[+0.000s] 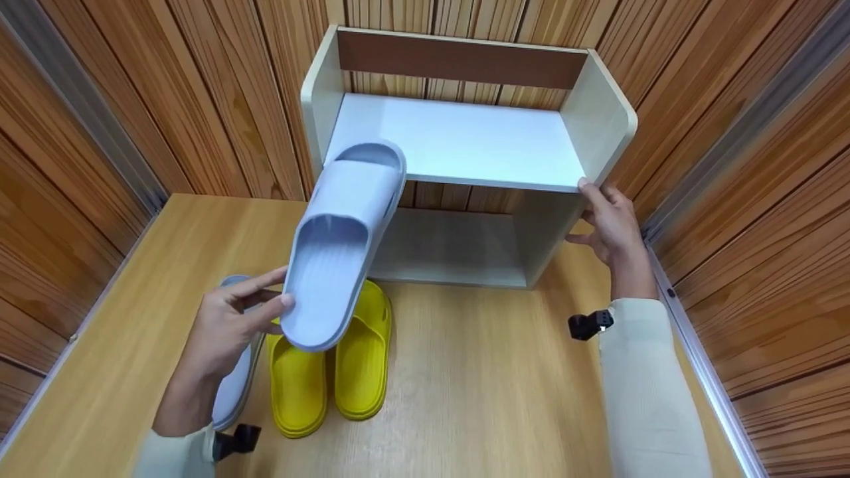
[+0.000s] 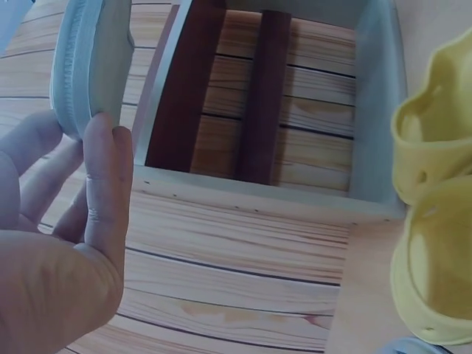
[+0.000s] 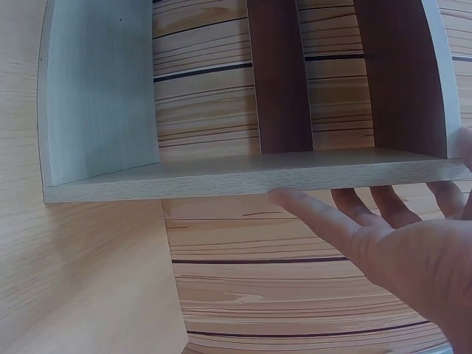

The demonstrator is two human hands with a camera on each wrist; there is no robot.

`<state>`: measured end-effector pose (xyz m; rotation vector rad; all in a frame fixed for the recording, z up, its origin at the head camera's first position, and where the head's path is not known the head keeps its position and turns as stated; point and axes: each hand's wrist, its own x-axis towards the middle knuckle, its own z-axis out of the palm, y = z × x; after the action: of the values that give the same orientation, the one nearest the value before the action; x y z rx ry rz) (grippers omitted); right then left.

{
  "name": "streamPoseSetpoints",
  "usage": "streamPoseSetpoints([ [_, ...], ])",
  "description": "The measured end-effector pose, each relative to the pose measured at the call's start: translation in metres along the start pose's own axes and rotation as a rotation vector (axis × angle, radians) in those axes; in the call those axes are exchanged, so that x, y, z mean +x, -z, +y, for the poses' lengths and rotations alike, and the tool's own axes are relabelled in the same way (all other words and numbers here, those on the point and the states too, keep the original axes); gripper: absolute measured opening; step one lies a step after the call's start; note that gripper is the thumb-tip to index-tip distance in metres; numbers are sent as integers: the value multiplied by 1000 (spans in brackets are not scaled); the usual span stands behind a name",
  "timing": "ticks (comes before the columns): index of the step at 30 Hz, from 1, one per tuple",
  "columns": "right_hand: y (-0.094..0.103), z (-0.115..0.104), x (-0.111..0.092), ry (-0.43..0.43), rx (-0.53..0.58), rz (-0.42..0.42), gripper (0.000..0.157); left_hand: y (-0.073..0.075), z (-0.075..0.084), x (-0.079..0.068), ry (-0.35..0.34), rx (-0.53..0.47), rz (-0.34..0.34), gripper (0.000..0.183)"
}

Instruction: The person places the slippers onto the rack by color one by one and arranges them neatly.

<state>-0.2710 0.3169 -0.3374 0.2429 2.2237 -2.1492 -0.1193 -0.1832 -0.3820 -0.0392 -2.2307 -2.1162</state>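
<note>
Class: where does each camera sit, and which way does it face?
Head: head-worn, facing forward and down at the shelf; left hand, right hand, sleeves show.
Left wrist: wrist-worn, facing the held slipper; left hand shows.
Right wrist: wrist-worn, facing the shelf; right hand shows.
Head and left wrist share the yellow slippers.

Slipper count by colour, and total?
Pale blue-grey: 2 (one slipper in the left hand, one slipper on the wooden surface, partly hidden behind that hand)
Yellow: 2 (a pair of yellow slippers, on the same surface)
Total: 4
</note>
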Motion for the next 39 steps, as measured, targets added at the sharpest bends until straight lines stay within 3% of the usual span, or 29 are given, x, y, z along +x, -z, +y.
streamPoseSetpoints([
  [10, 1, 2, -2, 46, 8, 1, 76, -8, 20, 24, -17, -36, -32, 44],
  [20, 0, -1, 0, 7, 20, 5, 80, -17, 36, 48, -47, -18, -29, 47],
  [32, 1, -1, 0, -3, 22, 4, 79, -23, 51, 69, -23, -11, -46, 47],
  [39, 0, 1, 0, 32, 46, -16, 73, -24, 57, 81, -9, -21, -54, 46],
])
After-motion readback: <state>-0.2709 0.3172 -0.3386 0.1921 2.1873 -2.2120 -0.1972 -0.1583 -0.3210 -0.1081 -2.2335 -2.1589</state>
